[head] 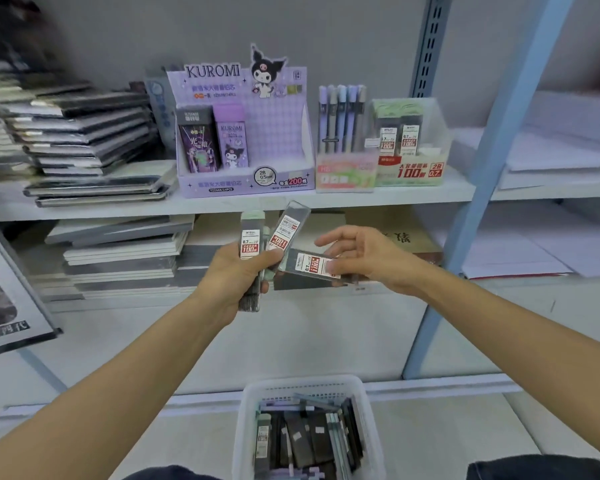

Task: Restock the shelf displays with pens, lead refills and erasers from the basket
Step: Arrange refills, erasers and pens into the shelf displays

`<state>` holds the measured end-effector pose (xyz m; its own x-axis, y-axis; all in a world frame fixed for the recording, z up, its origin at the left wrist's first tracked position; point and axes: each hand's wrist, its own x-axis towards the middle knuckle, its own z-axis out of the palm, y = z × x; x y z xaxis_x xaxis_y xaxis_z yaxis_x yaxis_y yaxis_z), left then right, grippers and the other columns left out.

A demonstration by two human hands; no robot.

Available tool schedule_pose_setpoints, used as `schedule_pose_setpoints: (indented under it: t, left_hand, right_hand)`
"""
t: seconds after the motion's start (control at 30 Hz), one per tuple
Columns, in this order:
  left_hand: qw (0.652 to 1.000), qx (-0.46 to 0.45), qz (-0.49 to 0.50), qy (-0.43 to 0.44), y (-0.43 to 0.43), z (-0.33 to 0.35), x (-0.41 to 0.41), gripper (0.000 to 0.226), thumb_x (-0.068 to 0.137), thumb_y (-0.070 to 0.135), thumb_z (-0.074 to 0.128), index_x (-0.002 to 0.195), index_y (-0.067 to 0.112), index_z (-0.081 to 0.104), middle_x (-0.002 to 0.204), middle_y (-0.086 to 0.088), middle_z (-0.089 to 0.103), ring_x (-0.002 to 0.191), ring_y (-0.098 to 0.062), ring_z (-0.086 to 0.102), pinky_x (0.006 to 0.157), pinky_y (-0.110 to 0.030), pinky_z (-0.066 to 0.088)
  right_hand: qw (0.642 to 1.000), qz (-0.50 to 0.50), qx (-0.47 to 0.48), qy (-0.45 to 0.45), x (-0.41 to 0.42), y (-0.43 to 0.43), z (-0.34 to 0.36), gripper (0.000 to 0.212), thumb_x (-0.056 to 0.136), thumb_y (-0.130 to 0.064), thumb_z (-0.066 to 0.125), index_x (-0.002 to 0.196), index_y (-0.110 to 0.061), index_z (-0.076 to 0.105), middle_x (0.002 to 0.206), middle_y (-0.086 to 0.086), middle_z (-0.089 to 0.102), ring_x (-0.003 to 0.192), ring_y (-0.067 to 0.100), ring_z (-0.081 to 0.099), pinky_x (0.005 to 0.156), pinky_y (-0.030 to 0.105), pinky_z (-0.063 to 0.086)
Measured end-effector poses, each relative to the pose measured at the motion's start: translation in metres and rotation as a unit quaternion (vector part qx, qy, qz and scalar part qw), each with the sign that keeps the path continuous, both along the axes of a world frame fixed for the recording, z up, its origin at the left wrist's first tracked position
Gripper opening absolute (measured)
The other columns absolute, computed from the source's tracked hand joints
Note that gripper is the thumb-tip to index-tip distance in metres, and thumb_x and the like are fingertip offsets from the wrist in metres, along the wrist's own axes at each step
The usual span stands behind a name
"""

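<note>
The right hand [371, 258] pinches one flat, dark plastic lead refill case [312, 266] with a white and red label. It holds the case by its right end, between thumb and fingers. This lead refill case lies almost flat, with its long side running left to right. Its left end is close to the left hand [236, 271]. The left hand has its fingers curled tight around a fan of more dark refill cases [252, 237], and these point up. I think the one case belongs in the clear plastic display box [433, 133] with the green and red front. The box stands near the right end of the white shelf board [222, 206], just beside the blue post. Cases with the same label stand up straight inside it. The box is above the right hand and a bit to its right, so the right hand is the nearer one. The case will likely need a turn from lying down to standing up before it can slide in. The white plastic basket [253, 393] sits low down between the two arms, with more dark cases in it.
</note>
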<state>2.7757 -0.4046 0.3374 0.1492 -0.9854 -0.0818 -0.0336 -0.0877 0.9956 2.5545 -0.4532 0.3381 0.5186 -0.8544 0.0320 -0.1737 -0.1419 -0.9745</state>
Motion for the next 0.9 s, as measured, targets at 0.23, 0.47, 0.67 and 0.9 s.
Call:
schedule_pose_setpoints:
  t: [0.23,0.47,0.67,0.9]
  left_hand:
    - [0.995,-0.043,-0.057,-0.071,-0.003,0.035,-0.02,0.009,0.084,0.015,0.074,0.088,0.017,0.066,0.061,0.001,0.071,0.038,-0.004,0.055,0.034,-0.016,0.038]
    - [0.993,-0.08,-0.072,-0.05,-0.01,0.053,-0.038,0.018,0.084,0.019,0.075,0.1,0.015,0.068,0.085,-0.007,0.076,0.054,-0.014,0.059,0.048,-0.023,0.046]
    - [0.988,-0.067,-0.025,0.139,-0.014,0.061,-0.057,0.015,0.086,0.03,0.071,0.1,0.024,0.069,0.088,-0.002,0.077,0.044,-0.004,0.057,0.038,-0.017,0.04]
    - [0.985,-0.122,0.019,0.123,-0.025,0.061,-0.087,0.02,0.082,0.013,0.076,0.099,0.009,0.068,0.065,-0.004,0.072,0.045,-0.008,0.056,0.04,-0.018,0.043]
  right_hand:
    - [0.999,-0.028,-0.012,-0.038,-0.011,0.004,0.037,0.026,0.1,-0.027,0.05,0.119,-0.016,0.064,0.111,0.014,0.069,0.084,0.018,0.066,0.072,0.034,0.058]
    - [0.991,-0.099,-0.056,-0.065,-0.023,0.003,0.051,0.024,0.096,-0.025,0.057,0.11,-0.01,0.07,0.099,0.006,0.074,0.074,0.009,0.063,0.055,0.023,0.049]
    - [0.958,-0.169,-0.082,-0.218,-0.034,0.01,0.06,0.019,0.096,-0.012,0.055,0.114,-0.008,0.061,0.106,0.01,0.071,0.076,0.01,0.062,0.052,0.019,0.048]
    - [0.971,-0.15,-0.092,-0.163,-0.041,0.016,0.058,0.026,0.094,-0.007,0.058,0.117,-0.02,0.056,0.111,0.003,0.069,0.087,0.016,0.071,0.064,0.025,0.057]
